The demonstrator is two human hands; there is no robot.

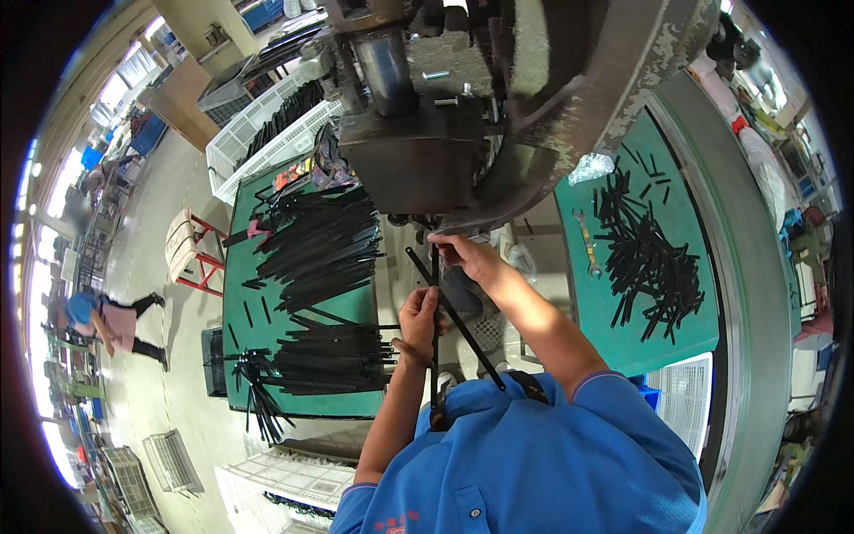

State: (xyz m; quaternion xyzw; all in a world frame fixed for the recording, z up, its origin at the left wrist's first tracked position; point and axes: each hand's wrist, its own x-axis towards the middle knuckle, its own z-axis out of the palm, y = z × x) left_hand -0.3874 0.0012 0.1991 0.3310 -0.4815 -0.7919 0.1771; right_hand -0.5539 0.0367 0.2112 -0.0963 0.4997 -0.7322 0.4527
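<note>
My left hand (418,319) grips a long thin black metal strip (434,356) that runs upright in front of my blue shirt. A second black strip (458,320) crosses it on a slant from upper left to lower right. My right hand (463,252) holds the top ends of the strips just under the dark die block of the press machine (418,151). Both arms reach forward from my body.
A green table (236,294) on my left carries piles of long black strips (320,245). Another green table (596,320) on the right holds short black pieces (645,258) and a wrench (586,238). White crates (258,125) stand behind. A person (107,320) bends over far left.
</note>
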